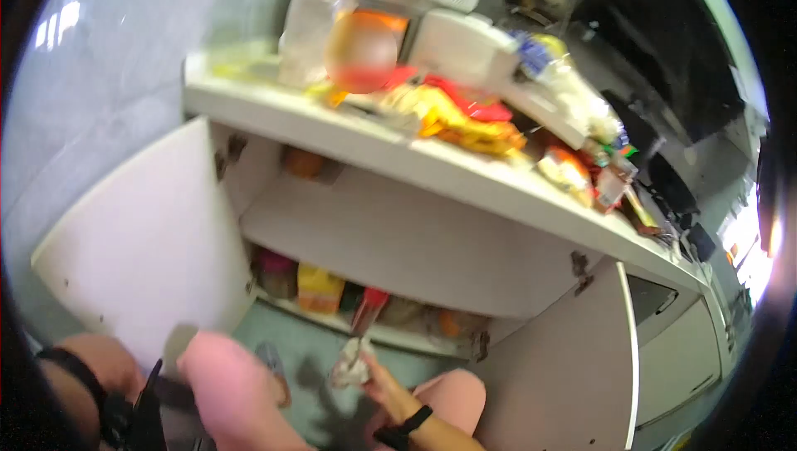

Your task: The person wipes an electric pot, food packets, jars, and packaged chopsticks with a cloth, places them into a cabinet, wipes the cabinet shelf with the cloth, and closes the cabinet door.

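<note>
My right hand (383, 384), with a black band at the wrist, is closed on a crumpled whitish cloth (352, 365) low in front of the open cabinet. Just beyond the cloth, a red-topped package (369, 308) stands at the lower shelf's front edge, beside a yellow package (320, 288). At the lower left, my left forearm (75, 368) shows a dark band; its fingers cannot be made out beside a dark object (141, 418).
Cabinet doors stand open at left (149, 243) and right (556, 360). The countertop (290, 123) above bears a clear jar (311, 31), a round orange-lidded container (363, 51), and yellow and red packets (465, 119). My knees are near the cabinet.
</note>
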The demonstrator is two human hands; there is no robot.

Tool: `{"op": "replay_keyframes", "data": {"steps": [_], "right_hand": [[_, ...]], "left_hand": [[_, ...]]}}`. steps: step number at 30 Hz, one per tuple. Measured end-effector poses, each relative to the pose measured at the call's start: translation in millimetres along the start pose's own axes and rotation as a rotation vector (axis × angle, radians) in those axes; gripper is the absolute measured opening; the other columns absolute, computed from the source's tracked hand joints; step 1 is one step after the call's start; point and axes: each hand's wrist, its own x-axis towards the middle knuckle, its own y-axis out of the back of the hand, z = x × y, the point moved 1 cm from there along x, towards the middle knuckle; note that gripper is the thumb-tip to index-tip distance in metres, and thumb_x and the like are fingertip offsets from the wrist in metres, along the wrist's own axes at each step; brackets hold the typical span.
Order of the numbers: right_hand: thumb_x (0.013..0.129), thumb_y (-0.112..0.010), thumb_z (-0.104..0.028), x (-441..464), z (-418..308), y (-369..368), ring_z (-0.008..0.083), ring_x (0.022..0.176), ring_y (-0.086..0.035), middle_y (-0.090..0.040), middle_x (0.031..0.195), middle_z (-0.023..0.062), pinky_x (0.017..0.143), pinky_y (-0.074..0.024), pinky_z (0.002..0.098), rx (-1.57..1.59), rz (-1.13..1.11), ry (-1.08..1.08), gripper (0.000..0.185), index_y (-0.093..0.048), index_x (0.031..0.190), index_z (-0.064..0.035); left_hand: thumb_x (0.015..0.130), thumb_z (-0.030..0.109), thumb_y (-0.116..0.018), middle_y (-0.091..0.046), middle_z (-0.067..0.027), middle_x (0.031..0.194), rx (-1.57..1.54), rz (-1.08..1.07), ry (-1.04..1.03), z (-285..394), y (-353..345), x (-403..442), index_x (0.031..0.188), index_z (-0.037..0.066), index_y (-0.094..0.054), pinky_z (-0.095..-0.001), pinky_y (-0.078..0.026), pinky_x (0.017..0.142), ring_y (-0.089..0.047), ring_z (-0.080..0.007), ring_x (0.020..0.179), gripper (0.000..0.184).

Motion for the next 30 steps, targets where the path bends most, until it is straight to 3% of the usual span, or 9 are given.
{"op": "replay_keyframes", "data": {"steps": [2, 4, 19, 20, 24, 25, 27, 29, 30], "right_hand": [[0.090, -0.054, -0.039, -18.8, -23.7, -58.3, 0.0203, 0.101, -0.060, -0.060, 0.114, 0.0046, 0.090, -0.0469, 0.0350, -0.092, 0.304, -0.073, 0.043, -0.049, 0.125, -0.0131], [0.090, -0.055, -0.036, 1.3, -5.7, -15.4, 0.0152, 0.104, -0.058, -0.060, 0.115, 0.0023, 0.091, -0.0456, 0.0356, -0.030, 0.141, -0.087, 0.041, -0.051, 0.124, -0.0124], [0.089, -0.056, -0.042, -19.4, -8.2, -15.5, 0.0148, 0.101, -0.058, -0.063, 0.107, 0.0057, 0.087, -0.0456, 0.0330, -0.249, 0.228, -0.067, 0.050, -0.052, 0.123, -0.0053], [0.089, -0.058, -0.033, -12.8, -10.7, -5.8, 0.0157, 0.100, -0.058, -0.060, 0.110, 0.0055, 0.086, -0.0461, 0.0318, -0.254, 0.304, -0.109, 0.046, -0.049, 0.123, -0.0034], [0.090, -0.051, -0.046, -46.2, -56.6, -79.5, 0.0253, 0.098, -0.062, -0.055, 0.121, 0.0169, 0.079, -0.0525, 0.0309, -0.523, 0.134, 0.136, 0.064, -0.033, 0.139, -0.0097], [0.093, -0.038, -0.052, -63.9, -78.8, -104.7, 0.0253, 0.091, -0.062, -0.059, 0.109, 0.0136, 0.075, -0.0516, 0.0260, -0.729, -0.028, 0.264, 0.061, -0.041, 0.129, -0.0023], [0.091, -0.048, -0.039, -67.5, -106.8, -119.8, 0.0203, 0.093, -0.060, -0.060, 0.107, 0.0091, 0.079, -0.0485, 0.0276, -0.628, 0.047, 0.336, 0.049, -0.046, 0.125, -0.0026], [0.088, -0.060, -0.025, -77.9, -130.8, -141.9, 0.0166, 0.093, -0.057, -0.058, 0.106, 0.0044, 0.083, -0.0446, 0.0301, -0.665, 0.104, 0.515, 0.039, -0.053, 0.119, -0.0013], [0.087, -0.062, -0.024, -87.1, -142.4, -163.1, 0.0179, 0.092, -0.056, -0.056, 0.107, 0.0042, 0.082, -0.0437, 0.0310, -0.803, 0.066, 0.633, 0.039, -0.054, 0.116, 0.0003]], "left_hand": [[0.090, 0.022, -0.042, -0.054, -0.0181, 0.115, 0.043, 0.045, -0.056, 7.1, 8.5, 7.0, 0.115, -0.004, -0.051, -0.0377, -0.040, 0.094, -0.053, -0.0241, 0.105, 0.037], [0.090, 0.023, -0.042, -0.053, -0.0179, 0.116, 0.071, 0.046, -0.046, 5.4, 11.1, 10.2, 0.116, -0.003, -0.051, -0.0382, -0.039, 0.095, -0.052, -0.0244, 0.106, 0.038], [0.090, 0.030, -0.045, -0.049, -0.0161, 0.124, 0.098, 0.200, -0.056, 17.9, 12.1, 3.1, 0.122, -0.001, -0.047, -0.0416, -0.031, 0.103, -0.045, -0.0263, 0.116, 0.045], [0.090, 0.030, -0.045, -0.049, -0.0160, 0.125, 0.082, 0.227, -0.066, 18.3, 11.2, 1.9, 0.123, -0.001, -0.046, -0.0419, -0.031, 0.103, -0.045, -0.0264, 0.117, 0.046], [0.090, 0.032, -0.046, -0.048, -0.0155, 0.127, 0.020, 0.340, -0.091, 21.2, 4.5, -1.7, 0.124, 0.000, -0.045, -0.0428, -0.028, 0.105, -0.043, -0.0269, 0.119, 0.048], [0.090, 0.033, -0.046, -0.047, -0.0154, 0.127, -0.019, 0.372, -0.052, 20.6, -2.8, -11.1, 0.125, 0.000, -0.045, -0.0430, -0.028, 0.106, -0.042, -0.0271, 0.120, 0.048], [0.090, 0.034, -0.046, -0.047, -0.0151, 0.128, -0.141, 0.456, 0.081, 24.1, -22.5, -33.3, 0.126, 0.000, -0.045, -0.0435, -0.027, 0.107, -0.041, -0.0273, 0.121, 0.049], [0.090, 0.035, -0.046, -0.046, -0.0149, 0.129, -0.453, 0.446, 0.636, 29.9, -53.1, -82.2, 0.127, 0.000, -0.044, -0.0440, -0.026, 0.108, -0.040, -0.0276, 0.123, 0.050], [0.090, 0.034, -0.047, -0.047, -0.0149, 0.130, -0.845, 0.020, 0.409, 25.3, -113.4, -68.6, 0.126, 0.000, -0.045, -0.0433, -0.027, 0.107, -0.040, -0.0274, 0.123, 0.049]]}}
